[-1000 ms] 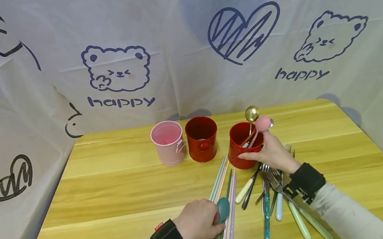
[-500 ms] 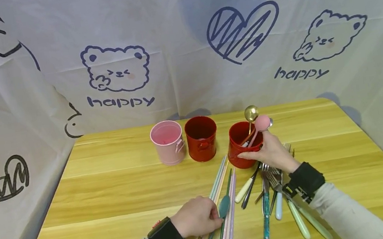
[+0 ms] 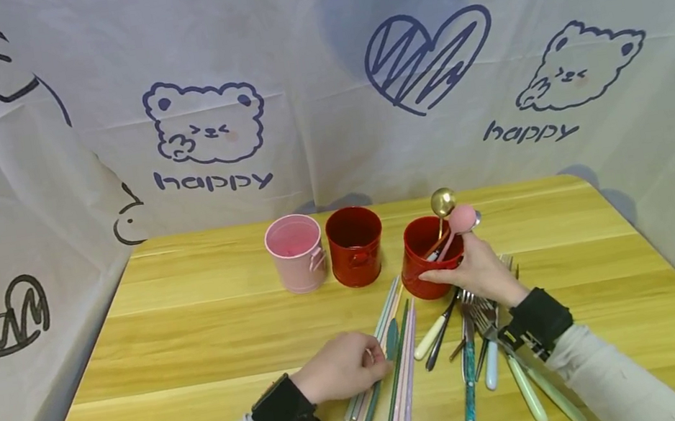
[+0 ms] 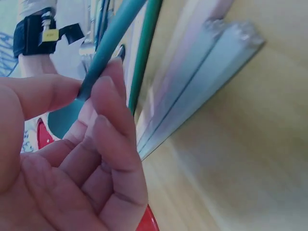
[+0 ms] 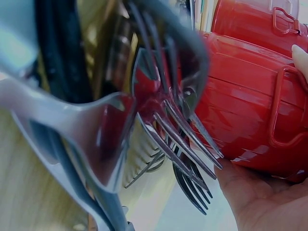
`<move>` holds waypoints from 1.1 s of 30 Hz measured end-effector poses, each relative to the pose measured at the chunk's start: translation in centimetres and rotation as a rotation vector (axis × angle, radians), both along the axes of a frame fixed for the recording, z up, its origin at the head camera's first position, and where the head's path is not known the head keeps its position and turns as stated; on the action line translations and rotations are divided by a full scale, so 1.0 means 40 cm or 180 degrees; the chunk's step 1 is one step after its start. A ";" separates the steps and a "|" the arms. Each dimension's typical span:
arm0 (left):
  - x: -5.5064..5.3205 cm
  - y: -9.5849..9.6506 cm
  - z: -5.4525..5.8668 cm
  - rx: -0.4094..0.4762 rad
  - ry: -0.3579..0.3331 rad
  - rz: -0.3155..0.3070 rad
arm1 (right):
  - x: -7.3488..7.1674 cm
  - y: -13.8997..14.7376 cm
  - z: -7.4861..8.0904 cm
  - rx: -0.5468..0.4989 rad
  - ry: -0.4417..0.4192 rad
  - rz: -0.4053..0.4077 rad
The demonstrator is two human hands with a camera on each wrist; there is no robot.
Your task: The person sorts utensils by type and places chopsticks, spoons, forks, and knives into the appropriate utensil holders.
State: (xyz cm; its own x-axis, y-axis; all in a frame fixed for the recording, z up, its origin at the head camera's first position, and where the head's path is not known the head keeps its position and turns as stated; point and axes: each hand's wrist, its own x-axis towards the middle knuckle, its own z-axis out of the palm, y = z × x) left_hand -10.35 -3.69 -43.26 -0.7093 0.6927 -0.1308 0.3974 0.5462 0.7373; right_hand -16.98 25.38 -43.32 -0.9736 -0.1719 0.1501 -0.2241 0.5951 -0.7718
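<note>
Teal spoon [image 3: 392,340], lower centre, has just slid up-frame and turned edge-on; left hand [image 3: 342,365] pinches its handle [image 4: 110,43], so it seems under control; right hand [image 3: 485,270] grips the red bucket [image 3: 415,266], right of centre.

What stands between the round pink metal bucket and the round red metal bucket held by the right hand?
A second round red metal bucket stands between the pink bucket and the held red bucket; the head view shows it.
</note>
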 end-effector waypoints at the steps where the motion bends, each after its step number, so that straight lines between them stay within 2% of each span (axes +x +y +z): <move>1: -0.004 0.001 0.003 0.0042 -0.0001 0.0009 | 0.000 0.001 0.000 0.0010 -0.0004 -0.0005; 9: -0.047 0.018 0.036 0.0172 0.0302 0.0100 | 0.000 0.002 0.002 -0.0011 0.0004 0.0003; 18: -0.101 0.053 0.101 0.0236 0.0563 0.0291 | -0.003 0.004 0.000 -0.0032 0.0018 0.0028; 26: -0.144 0.090 0.149 0.0340 0.0733 0.0381 | -0.001 0.003 0.001 -0.0104 0.0017 0.0101; 33: -0.176 0.123 0.191 0.0615 0.0860 0.0564 | -0.001 0.000 0.002 -0.0019 -0.0030 0.0050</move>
State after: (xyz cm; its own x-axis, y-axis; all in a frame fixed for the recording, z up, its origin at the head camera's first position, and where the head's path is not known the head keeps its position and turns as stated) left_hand -17.38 1.24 -35.61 -0.8115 0.5497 0.1985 0.5035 0.4850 0.7150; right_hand -17.01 25.39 -43.26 -0.9722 -0.1863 0.1419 -0.2260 0.5869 -0.7775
